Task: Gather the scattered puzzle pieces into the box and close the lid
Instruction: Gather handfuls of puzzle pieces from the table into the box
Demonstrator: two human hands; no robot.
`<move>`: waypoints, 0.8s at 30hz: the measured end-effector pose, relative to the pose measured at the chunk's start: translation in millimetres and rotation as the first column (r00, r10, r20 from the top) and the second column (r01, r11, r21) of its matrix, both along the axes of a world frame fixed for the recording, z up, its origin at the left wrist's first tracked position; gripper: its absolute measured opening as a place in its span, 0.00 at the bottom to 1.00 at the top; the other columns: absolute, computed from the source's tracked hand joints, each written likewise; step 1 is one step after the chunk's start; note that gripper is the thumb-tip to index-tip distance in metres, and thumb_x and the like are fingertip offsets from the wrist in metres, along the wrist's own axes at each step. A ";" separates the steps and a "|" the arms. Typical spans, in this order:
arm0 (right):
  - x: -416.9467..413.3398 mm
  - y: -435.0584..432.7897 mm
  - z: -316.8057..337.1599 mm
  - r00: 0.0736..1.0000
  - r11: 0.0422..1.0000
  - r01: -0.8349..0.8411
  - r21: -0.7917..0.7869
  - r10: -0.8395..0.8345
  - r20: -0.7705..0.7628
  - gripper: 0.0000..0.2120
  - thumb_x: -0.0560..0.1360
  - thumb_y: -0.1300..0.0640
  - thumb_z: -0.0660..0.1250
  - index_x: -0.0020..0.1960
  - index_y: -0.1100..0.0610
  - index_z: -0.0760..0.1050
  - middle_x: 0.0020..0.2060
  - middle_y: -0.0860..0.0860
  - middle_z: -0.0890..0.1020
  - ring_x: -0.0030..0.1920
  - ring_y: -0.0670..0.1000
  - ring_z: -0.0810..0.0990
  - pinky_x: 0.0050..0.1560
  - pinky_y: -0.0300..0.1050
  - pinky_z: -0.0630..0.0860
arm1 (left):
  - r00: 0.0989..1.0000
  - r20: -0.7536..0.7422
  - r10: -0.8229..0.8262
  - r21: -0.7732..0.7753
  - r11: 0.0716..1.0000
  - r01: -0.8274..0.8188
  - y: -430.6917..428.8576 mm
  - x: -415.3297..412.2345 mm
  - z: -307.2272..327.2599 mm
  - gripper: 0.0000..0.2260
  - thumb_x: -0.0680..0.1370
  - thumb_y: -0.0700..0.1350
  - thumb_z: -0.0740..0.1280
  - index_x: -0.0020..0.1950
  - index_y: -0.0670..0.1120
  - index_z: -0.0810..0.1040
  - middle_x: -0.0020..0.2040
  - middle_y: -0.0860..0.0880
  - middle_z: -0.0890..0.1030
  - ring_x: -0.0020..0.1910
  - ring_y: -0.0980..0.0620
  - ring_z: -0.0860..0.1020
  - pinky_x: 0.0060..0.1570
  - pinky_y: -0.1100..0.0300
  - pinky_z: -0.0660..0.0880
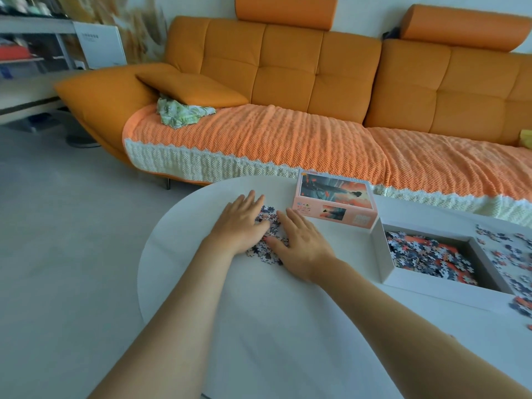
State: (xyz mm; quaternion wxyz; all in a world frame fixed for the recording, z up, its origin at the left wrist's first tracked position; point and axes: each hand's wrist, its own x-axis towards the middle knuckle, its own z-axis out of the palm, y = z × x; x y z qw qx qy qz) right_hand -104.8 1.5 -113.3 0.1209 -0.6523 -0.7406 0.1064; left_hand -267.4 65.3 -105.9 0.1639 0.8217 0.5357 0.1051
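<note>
A small heap of puzzle pieces (269,226) lies on the white table (259,326) near its far left rim. My left hand (240,223) lies flat on the heap's left side, fingers straight. My right hand (300,246) lies flat on its right side, thumb touching the pieces. The open white box (385,254) at the right holds many pieces (426,257). Its lid (335,201), printed with an orange picture, sits just behind the box's left corner. More loose pieces (512,254) are scattered right of the box.
An orange sofa (288,67) with a knitted orange throw (259,139) runs close behind the table. Grey floor (72,226) lies to the left, past the table's rounded edge. Shelves (34,47) stand at the far left.
</note>
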 end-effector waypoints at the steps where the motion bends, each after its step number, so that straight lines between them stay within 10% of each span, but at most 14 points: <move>1: -0.8 1.4 -0.3 1.000 1.000 -0.014 -0.015 0.014 0.026 0.34 0.79 0.36 0.47 0.79 0.48 0.45 0.79 0.48 0.46 0.78 0.46 0.41 0.77 0.48 0.43 | 0.999 -0.028 -0.035 0.009 0.999 0.035 3.4 2.7 -0.4 0.28 0.82 0.56 0.50 0.80 0.55 0.46 0.80 0.54 0.42 0.78 0.52 0.42 0.76 0.49 0.42; 12: 1.0 -5.2 4.4 0.997 0.996 -0.076 -0.045 0.077 0.024 0.30 0.81 0.48 0.50 0.79 0.54 0.48 0.79 0.49 0.50 0.78 0.48 0.45 0.76 0.43 0.42 | 0.973 0.190 -0.134 0.030 0.991 0.131 -23.0 2.0 -2.1 0.23 0.81 0.50 0.59 0.76 0.50 0.63 0.76 0.56 0.62 0.74 0.59 0.56 0.72 0.61 0.54; 24: 41.0 -96.8 2.3 0.966 0.981 -0.187 -0.049 0.192 0.173 0.31 0.81 0.41 0.42 0.79 0.56 0.44 0.79 0.52 0.47 0.78 0.50 0.43 0.74 0.40 0.37 | 0.983 -0.065 -0.169 0.205 0.962 0.179 -125.1 31.7 -15.5 0.35 0.78 0.63 0.41 0.77 0.43 0.60 0.76 0.46 0.61 0.76 0.49 0.56 0.75 0.57 0.50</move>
